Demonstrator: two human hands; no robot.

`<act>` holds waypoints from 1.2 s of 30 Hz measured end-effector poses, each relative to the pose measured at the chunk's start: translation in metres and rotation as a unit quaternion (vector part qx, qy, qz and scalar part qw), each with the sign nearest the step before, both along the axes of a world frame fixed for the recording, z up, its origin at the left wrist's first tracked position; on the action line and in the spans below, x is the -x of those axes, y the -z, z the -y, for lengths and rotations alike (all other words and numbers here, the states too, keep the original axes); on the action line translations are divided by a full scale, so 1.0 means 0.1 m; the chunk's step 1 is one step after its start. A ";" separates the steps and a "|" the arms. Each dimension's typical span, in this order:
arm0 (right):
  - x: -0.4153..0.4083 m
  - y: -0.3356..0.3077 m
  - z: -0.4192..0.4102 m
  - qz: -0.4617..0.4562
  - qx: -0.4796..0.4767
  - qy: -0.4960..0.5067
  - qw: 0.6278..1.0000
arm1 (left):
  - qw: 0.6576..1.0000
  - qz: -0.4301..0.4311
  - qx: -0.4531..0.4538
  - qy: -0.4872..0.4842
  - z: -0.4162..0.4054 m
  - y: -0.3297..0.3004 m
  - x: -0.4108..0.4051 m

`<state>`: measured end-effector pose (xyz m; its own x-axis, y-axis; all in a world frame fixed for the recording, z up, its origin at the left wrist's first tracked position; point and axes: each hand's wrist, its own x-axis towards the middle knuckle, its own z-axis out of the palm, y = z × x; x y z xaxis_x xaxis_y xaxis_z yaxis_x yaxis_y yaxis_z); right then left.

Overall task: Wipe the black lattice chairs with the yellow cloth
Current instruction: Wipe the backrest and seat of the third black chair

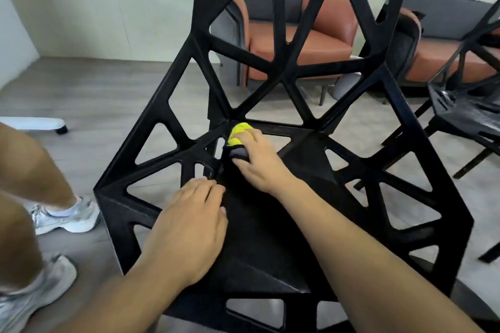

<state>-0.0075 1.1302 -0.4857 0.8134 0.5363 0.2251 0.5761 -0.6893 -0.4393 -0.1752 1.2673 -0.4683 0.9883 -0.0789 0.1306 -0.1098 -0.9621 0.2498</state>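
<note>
A black lattice chair [270,67] fills the middle of the view, its seat below me and its backrest rising at the top. My right hand [257,159] grips a bunched yellow cloth [238,131] with a grey underside and presses it where the seat meets the backrest. My left hand [189,227] rests on the left part of the seat, its fingers curled over the rim of a lattice opening. A second black lattice chair [465,105] stands at the right edge.
Two orange and grey armchairs [297,40] stand against the back wall behind the chair. Another person's bare legs and silver sneakers [65,216] are close on the left. A white base with a caster [40,124] lies on the grey wood floor.
</note>
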 end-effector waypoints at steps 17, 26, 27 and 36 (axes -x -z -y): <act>-0.19 -0.14 0.11 0.011 0.073 0.025 0.997 | 0.996 0.063 0.058 -0.038 0.05 0.08 0.04; 0.50 -0.31 0.36 0.023 0.094 -0.028 0.995 | 0.987 0.079 0.108 -0.085 0.07 0.06 0.08; 0.53 -0.28 0.32 0.044 0.104 -0.030 0.993 | 0.987 0.081 0.113 -0.086 0.06 0.06 0.08; 0.09 -0.04 1.00 0.110 0.226 0.284 0.925 | 0.978 0.124 0.141 -0.091 0.03 0.09 0.10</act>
